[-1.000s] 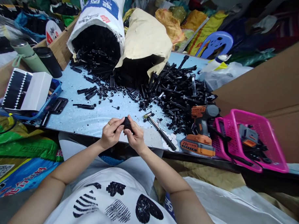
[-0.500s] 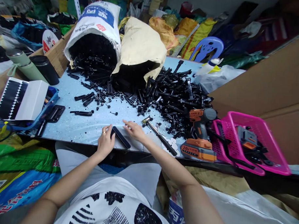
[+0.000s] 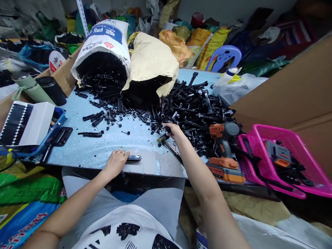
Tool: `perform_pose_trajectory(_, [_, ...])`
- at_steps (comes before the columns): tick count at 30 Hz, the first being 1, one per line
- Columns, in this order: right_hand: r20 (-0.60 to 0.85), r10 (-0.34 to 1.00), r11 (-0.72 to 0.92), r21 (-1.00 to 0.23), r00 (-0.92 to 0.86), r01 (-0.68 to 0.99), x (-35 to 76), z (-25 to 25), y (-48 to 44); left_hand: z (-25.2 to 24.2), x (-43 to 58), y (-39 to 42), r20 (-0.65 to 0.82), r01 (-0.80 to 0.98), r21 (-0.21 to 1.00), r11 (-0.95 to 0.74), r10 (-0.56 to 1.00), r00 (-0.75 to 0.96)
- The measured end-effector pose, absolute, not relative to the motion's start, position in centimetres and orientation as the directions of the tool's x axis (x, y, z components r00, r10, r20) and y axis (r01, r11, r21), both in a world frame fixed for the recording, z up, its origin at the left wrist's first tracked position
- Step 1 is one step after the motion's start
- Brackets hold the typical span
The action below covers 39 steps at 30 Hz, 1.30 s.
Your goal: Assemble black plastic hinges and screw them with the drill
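My left hand (image 3: 117, 163) rests at the front edge of the table, its fingers closed over one end of a long, narrow black part (image 3: 134, 158) that lies flat with a shiny top. Farther out, my right hand (image 3: 172, 129) is at the near edge of a heap of black plastic parts (image 3: 194, 107). Its fingers are bent together around something dark that I cannot make out. Just below that hand lies a hammer (image 3: 163, 139), its handle partly hidden by my right forearm.
A white sack (image 3: 106, 39) and a beige sack (image 3: 154, 58) spill black parts. An orange and grey cordless drill (image 3: 222, 152) stands right, beside a pink basket (image 3: 311, 169). Left are a blue basket (image 3: 38, 149), a green bottle (image 3: 33, 88) and a black cup (image 3: 51, 89).
My right hand has moved forward and right, from beside the black part to the heap. The black part has turned to lie more sideways under my left hand. The view has tilted up slightly.
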State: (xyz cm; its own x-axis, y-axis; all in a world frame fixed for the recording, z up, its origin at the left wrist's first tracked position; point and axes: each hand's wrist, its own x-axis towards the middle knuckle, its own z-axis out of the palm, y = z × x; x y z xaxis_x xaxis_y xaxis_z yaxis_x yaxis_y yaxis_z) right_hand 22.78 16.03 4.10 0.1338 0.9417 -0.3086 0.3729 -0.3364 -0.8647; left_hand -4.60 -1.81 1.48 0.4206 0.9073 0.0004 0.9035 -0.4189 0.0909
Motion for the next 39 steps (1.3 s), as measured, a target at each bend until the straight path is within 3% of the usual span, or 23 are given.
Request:
perform_pose_trajectory(8, [-0.442,0.846,-0.416,-0.897,-0.298,0.151,23.3,1.0,2.8,-0.3,-2.7,-0.9,0.058,0.794,0.355,-0.493,0.860,0.507])
perform_pose_trajectory(14, [-0.117,0.988,-0.147,-0.922,0.104,0.357,24.8,0.8,1.2,-0.5,-2.5,0.1,0.030,0.823,0.330,-0.461,0.877,0.479])
perform_pose_trajectory(17, [-0.041,0.999,-0.035,-0.914,-0.006,0.405,25.7,1.5,0.7,-0.4,-2.6,0.3,0.018,0.813,0.340,-0.472,0.868,0.496])
perform_pose_trajectory(19, [-0.030,0.960,0.131,-0.829,-0.278,0.544,25.9,2.1,-0.2,-0.2,-2.7,0.4,0.003,0.799,0.356,-0.484,0.856,0.517])
perform_pose_trajectory(21, [-0.101,0.829,0.355,-0.665,-0.550,0.657,25.6,2.6,-1.0,0.0,-2.8,0.4,-0.020,0.787,0.371,-0.493,0.843,0.538])
perform_pose_trajectory(23, [-0.180,0.702,0.537,-0.503,-0.689,0.678,25.0,3.0,-1.5,0.3,-2.7,0.6,-0.045,0.779,0.381,-0.498,0.832,0.553])
perform_pose_trajectory(29, [-0.173,0.671,0.668,-0.280,-0.721,0.689,21.4,2.5,-0.9,0.7,-3.2,1.1,-0.049,0.840,0.334,-0.427,0.882,0.468])
perform_pose_trajectory(34, [-0.311,0.600,0.738,-0.141,-0.737,0.660,20.1,3.1,2.3,0.4,-4.5,0.9,-0.021,0.839,0.305,-0.451,0.878,0.479])
perform_pose_trajectory(37, [-0.162,0.756,0.624,-0.116,-0.634,0.773,21.0,4.8,4.3,0.3,-4.7,0.7,-0.007,0.860,0.258,-0.441,0.889,0.458])
perform_pose_trajectory(39, [-0.124,0.758,0.625,-0.148,-0.641,0.767,21.1,5.4,4.6,0.3,-4.7,0.6,-0.006,0.882,0.210,-0.422,0.901,0.433])
